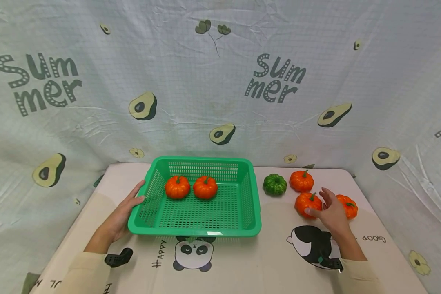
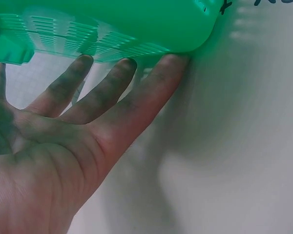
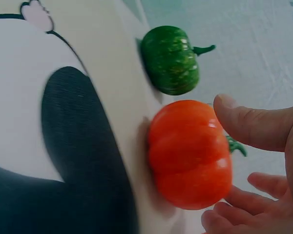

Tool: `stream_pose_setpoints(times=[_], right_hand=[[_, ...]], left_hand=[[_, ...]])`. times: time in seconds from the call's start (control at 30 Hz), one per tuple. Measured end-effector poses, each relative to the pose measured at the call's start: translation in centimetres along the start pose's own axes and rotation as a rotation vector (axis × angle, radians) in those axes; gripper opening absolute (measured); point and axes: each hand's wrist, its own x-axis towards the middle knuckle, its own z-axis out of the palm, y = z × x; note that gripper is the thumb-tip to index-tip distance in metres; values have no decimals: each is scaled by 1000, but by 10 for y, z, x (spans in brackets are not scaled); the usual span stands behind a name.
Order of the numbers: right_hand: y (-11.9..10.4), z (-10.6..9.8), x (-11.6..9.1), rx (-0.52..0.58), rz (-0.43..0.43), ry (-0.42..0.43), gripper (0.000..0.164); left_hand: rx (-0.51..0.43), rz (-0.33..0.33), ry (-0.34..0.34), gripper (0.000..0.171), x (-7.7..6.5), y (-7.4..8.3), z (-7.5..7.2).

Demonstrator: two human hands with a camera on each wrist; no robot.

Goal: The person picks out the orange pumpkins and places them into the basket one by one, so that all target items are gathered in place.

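In the head view, a green plastic basket holds two orange toy pumpkins, a left one and a right one. My left hand rests against the basket's left side; in the left wrist view its fingers are extended and touch the wall. At the right, my right hand is spread around the near side of an orange pumpkin, thumb on one side, fingers on the other. The thumb overlaps the pumpkin's edge; firm contact cannot be told. The pumpkin sits on the table.
Beyond that pumpkin are a green pumpkin and another orange pumpkin. One more orange pumpkin lies right of my right hand, partly hidden by it. A printed cloth hangs behind the light table.
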Motion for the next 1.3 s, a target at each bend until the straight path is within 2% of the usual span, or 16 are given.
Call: stream_pose_setpoints(times=[0.23,0.5,0.7,1.3], right_hand=[[12,10,1,-42,16,-6,113],[21,14,1,-34,6,18,109],[22,14,0,-39,13,32,103],[15,13,-3,-16,5,31,103]], left_hand=[[1,-6,6,71,0,0,0],[-8,-4,7,70,0,1,1],[4,-7,6,71,-1,1,1],[15,1,6,71,-1,1,2]])
